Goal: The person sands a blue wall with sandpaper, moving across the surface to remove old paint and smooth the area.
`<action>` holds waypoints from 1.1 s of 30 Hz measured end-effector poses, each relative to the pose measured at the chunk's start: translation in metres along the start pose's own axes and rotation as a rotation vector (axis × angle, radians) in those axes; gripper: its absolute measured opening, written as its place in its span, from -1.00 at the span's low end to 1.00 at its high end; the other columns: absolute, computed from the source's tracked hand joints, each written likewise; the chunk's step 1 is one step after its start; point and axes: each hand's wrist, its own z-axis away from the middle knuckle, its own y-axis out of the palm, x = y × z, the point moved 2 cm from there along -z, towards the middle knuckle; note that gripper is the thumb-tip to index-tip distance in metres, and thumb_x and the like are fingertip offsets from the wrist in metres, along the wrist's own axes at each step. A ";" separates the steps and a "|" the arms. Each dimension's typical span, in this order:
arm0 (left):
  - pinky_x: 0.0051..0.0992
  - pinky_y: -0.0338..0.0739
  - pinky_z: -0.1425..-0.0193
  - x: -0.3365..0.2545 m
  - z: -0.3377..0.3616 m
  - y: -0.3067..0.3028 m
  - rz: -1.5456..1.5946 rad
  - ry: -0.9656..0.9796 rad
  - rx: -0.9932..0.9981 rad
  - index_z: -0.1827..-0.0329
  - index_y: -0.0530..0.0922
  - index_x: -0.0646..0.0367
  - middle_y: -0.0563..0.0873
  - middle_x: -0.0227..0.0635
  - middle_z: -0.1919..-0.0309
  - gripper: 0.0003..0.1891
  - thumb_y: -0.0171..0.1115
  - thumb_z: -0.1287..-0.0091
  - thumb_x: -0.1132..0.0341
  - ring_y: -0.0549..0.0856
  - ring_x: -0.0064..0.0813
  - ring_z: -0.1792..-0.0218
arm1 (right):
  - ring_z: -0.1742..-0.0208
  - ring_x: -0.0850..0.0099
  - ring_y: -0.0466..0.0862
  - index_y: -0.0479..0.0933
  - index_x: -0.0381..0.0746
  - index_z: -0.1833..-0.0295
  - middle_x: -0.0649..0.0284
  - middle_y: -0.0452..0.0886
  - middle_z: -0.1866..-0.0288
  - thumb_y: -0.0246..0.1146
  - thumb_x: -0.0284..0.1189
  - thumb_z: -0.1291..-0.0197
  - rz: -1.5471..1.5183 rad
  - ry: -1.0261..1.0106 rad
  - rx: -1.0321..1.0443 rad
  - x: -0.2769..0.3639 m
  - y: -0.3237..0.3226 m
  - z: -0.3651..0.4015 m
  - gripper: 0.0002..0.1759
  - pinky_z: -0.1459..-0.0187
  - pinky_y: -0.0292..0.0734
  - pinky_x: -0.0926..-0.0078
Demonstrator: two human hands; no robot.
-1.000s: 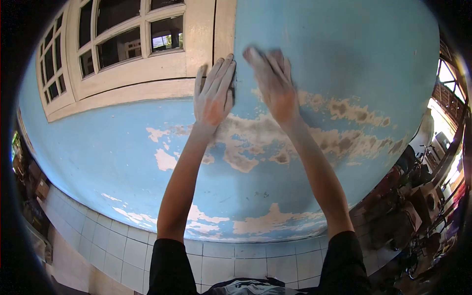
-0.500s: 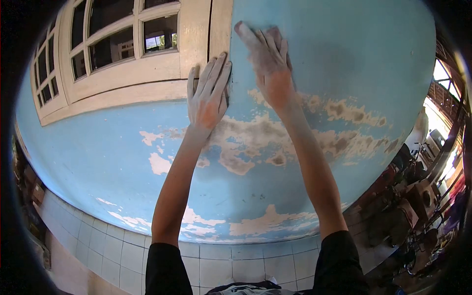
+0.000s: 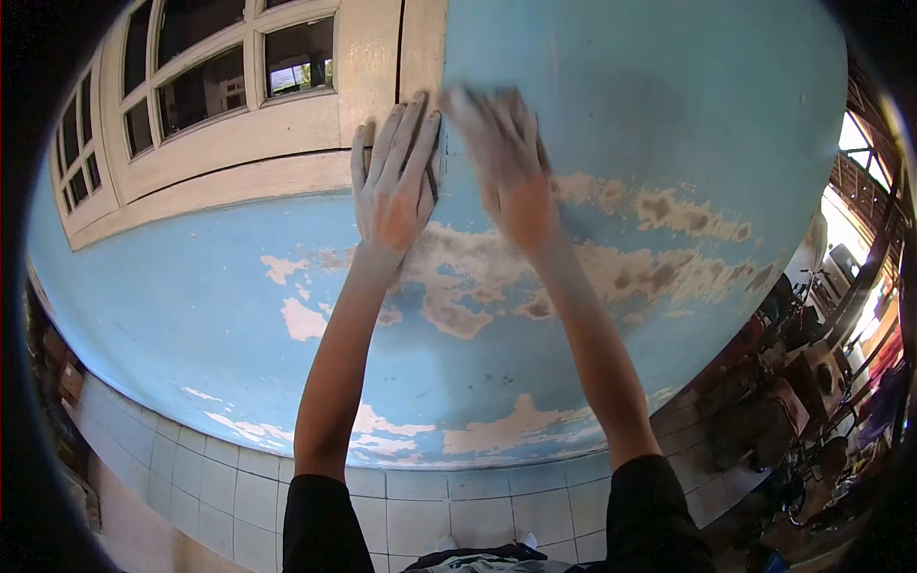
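Observation:
My left hand (image 3: 394, 181) lies flat across the lower corner of the cream window frame (image 3: 373, 57) and the blue wall edge, its dusty fingers stretched upward and slightly apart. Just right of it, my right hand (image 3: 501, 158) presses against the blue wall (image 3: 611, 115), partly blurred. A thin dark edge of something flat shows beneath its fingers; most of that piece is hidden. Pale dust coats both hands. Below them, bare whitish and grey patches (image 3: 458, 315) break up the blue paint.
Glass panes (image 3: 298, 59) fill the window at the upper left. Light floor tiles (image 3: 478, 520) run along the wall's foot. Cluttered household objects (image 3: 812, 382) stand at the right, with more dark items at the far left.
My right hand has moved down and left along the wall, closer to my left hand. My left hand stays on the frame corner; the view has shifted slightly.

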 end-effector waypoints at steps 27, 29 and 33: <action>-0.17 -0.09 -0.55 0.000 0.003 -0.001 -0.077 0.024 0.034 -0.33 0.44 0.04 0.45 -0.41 -0.35 -0.47 -0.04 -0.25 0.48 0.36 -0.38 -0.39 | -0.41 0.00 0.32 0.36 -0.08 -0.37 0.12 0.47 -0.30 -0.02 -0.46 -0.38 -0.114 0.272 0.057 -0.025 -0.050 0.090 -0.55 -0.43 0.07 -0.03; -0.17 -0.08 -0.54 -0.006 0.003 -0.002 -0.043 0.041 0.042 -0.32 0.46 0.07 0.46 -0.40 -0.34 -0.47 -0.06 -0.22 0.49 0.36 -0.37 -0.39 | -0.41 0.02 0.33 0.39 -0.09 -0.35 0.12 0.47 -0.31 0.00 -0.42 -0.37 -0.072 0.287 0.025 -0.029 -0.052 0.088 -0.56 -0.43 0.07 -0.03; -0.15 -0.06 -0.53 -0.017 0.001 0.000 -0.038 0.113 0.035 -0.30 0.46 0.10 0.46 -0.38 -0.34 -0.46 -0.06 -0.19 0.48 0.35 -0.31 -0.40 | -0.38 0.05 0.37 0.37 -0.20 -0.35 0.06 0.43 -0.33 -0.04 -0.50 -0.36 -0.004 0.151 -0.084 -0.057 -0.060 0.022 -0.55 -0.44 0.04 0.01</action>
